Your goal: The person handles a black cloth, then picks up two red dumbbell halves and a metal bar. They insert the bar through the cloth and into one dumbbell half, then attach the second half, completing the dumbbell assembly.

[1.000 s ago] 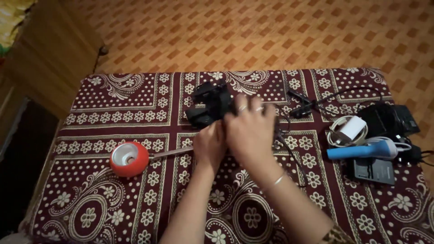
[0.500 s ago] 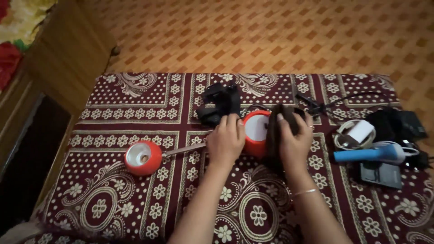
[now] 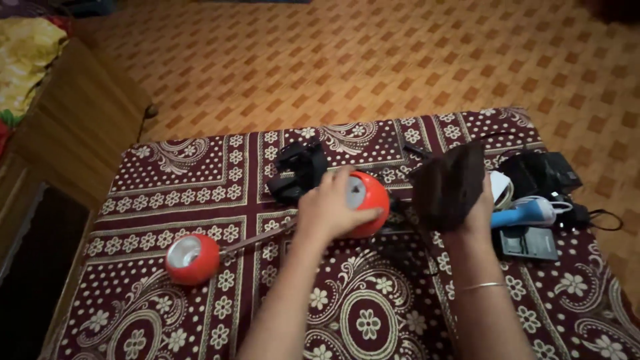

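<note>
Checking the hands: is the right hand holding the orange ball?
No, the right hand grips a dark brown pouch; the left hand holds the orange ball.

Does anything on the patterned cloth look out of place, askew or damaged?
Nothing looks damaged or spilled. One orange round cup lies tipped on its side, apart from the one in the left hand. The right hand holds a dark brown pouch.

view: head (the only one) | position: worn above the worktop [image 3: 167, 173], looking steeply down and forward | range: near, forearms enter from the bottom edge | reach: patterned cloth, tiled floor [image 3: 373, 60] beyond | shared: nothing, single view
</note>
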